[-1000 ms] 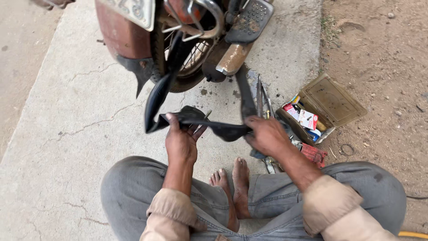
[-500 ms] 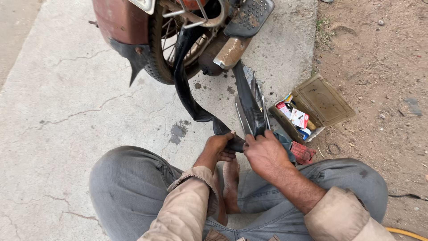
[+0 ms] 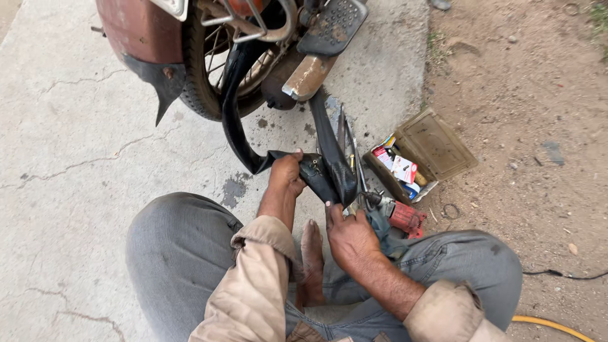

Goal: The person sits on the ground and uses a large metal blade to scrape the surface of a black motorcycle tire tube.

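Note:
A black rubber inner tube (image 3: 235, 107) hangs out of the motorcycle's rear wheel (image 3: 209, 82) and bends along the concrete toward me. My left hand (image 3: 286, 175) grips the tube where it folds, pressing it down. My right hand (image 3: 347, 235) rests just behind the fold, fingers bent over small tools beside the tube; I cannot tell if it holds one. My bare feet (image 3: 310, 253) sit between my knees under both hands.
An open box of small parts and packets (image 3: 405, 166) lies on the right at the concrete's edge. A red tool (image 3: 405, 216) and metal levers (image 3: 351, 158) lie beside it. Dirt ground lies to the right, with a yellow hose (image 3: 551, 324) and a black cable (image 3: 563, 274).
The tube's fold has stayed low near my feet; my left hand shifted onto its upper side. My right hand slid back off the tube toward the tools. The view moved closer.

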